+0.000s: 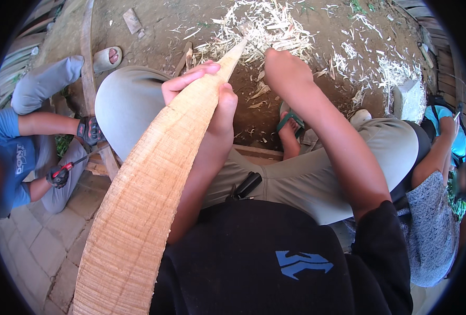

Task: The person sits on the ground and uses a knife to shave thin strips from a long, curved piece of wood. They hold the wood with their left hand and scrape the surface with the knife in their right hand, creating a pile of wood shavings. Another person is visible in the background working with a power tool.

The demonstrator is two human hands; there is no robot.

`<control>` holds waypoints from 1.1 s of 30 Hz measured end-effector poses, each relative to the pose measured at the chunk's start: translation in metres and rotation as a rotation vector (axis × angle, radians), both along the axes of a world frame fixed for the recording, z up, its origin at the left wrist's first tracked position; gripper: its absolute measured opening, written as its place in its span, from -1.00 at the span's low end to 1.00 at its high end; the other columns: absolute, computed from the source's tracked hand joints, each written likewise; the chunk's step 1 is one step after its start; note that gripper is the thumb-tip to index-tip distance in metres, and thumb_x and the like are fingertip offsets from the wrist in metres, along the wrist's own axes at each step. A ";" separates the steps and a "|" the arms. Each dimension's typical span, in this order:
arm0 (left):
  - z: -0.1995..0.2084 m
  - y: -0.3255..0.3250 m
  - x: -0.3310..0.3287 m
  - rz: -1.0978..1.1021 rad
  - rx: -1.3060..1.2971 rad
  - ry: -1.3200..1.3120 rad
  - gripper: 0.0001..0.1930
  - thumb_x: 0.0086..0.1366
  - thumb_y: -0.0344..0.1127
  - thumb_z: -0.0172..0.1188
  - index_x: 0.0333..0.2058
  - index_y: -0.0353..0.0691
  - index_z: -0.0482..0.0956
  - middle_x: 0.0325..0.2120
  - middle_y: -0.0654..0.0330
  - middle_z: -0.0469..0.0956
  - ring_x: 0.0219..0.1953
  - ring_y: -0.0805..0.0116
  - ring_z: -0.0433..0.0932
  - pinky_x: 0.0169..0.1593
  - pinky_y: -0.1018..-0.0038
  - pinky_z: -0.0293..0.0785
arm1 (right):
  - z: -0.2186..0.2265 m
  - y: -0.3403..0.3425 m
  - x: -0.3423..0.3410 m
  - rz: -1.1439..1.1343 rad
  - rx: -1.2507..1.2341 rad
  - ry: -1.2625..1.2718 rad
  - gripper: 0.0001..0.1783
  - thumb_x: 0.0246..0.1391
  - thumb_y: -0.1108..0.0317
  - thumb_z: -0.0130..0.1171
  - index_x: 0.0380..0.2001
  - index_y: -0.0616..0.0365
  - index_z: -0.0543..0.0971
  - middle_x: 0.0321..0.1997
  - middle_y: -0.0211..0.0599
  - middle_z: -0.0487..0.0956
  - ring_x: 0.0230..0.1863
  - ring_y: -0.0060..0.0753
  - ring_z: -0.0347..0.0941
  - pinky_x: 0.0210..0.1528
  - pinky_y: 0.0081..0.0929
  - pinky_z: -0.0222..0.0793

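Observation:
A long, curved piece of pale wood (143, 184) slants from the lower left up to a narrow tip, its broad face toward me. My left hand (222, 113) is closed around it near the tapered end, fingers over the far edge and thumb on the near side. Beyond the tip, my right hand (288, 73) makes a fist to the right of the wood. A thin dark knife blade (256, 47) juts from that fist toward the tip; the handle is hidden in my fingers. I cannot tell whether the blade touches the wood.
Wood shavings (267, 26) cover the dirt ahead. A concrete block (410, 101) stands at the right. On the left, a person with gloved hands (90, 130) holds a red-handled tool (63, 169) beside a long plank (87, 58). Another person (435, 226) sits close on my right.

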State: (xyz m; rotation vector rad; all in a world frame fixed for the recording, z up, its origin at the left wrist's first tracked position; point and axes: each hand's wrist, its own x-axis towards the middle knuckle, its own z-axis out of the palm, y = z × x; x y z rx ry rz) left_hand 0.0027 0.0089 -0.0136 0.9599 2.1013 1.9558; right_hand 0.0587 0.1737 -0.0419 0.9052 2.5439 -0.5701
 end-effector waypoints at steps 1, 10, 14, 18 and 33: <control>-0.002 -0.001 -0.001 -0.004 0.003 -0.015 -0.62 0.21 -0.51 0.18 -0.05 -0.32 0.23 -0.06 0.01 0.48 0.09 0.19 0.48 0.19 0.27 0.38 | -0.003 0.002 -0.001 -0.012 -0.005 0.004 -0.78 0.07 0.50 0.05 -0.21 0.30 0.56 -0.23 0.11 0.65 -0.14 0.12 0.64 -0.11 -0.07 0.57; 0.000 -0.004 0.001 0.012 0.037 -0.092 -0.62 0.20 -0.53 0.21 -0.06 -0.31 0.25 -0.08 0.02 0.47 0.05 0.20 0.49 0.16 0.31 0.41 | 0.084 -0.018 0.003 0.062 -0.017 -0.011 -0.77 0.14 0.46 0.01 -0.21 0.29 0.60 -0.22 0.09 0.66 -0.11 0.05 0.64 -0.08 -0.15 0.58; 0.000 -0.005 -0.001 0.002 -0.022 -0.026 -0.63 0.22 -0.56 0.13 -0.03 -0.28 0.24 -0.07 0.02 0.51 0.10 0.17 0.49 0.24 0.18 0.33 | 0.077 -0.011 0.007 0.079 0.049 0.067 -0.78 0.14 0.46 0.01 -0.24 0.26 0.61 -0.26 0.05 0.66 -0.15 0.05 0.65 -0.13 -0.17 0.60; 0.000 -0.006 0.000 -0.032 -0.007 -0.025 -0.62 0.20 -0.59 0.12 -0.04 -0.27 0.24 -0.08 0.03 0.51 0.09 0.17 0.49 0.25 0.17 0.33 | 0.082 -0.022 0.005 0.109 0.071 0.049 -0.81 0.13 0.45 0.06 -0.26 0.24 0.63 -0.27 0.01 0.67 -0.19 0.00 0.67 -0.20 -0.22 0.62; -0.002 -0.006 -0.001 -0.028 0.035 -0.033 -0.61 0.17 -0.61 0.13 -0.05 -0.27 0.25 -0.10 0.05 0.50 0.09 0.13 0.49 0.25 0.15 0.34 | 0.067 -0.033 0.005 0.047 -0.004 0.126 -0.81 0.08 0.49 0.04 -0.23 0.31 0.53 -0.29 0.15 0.63 -0.19 0.14 0.63 -0.18 -0.06 0.57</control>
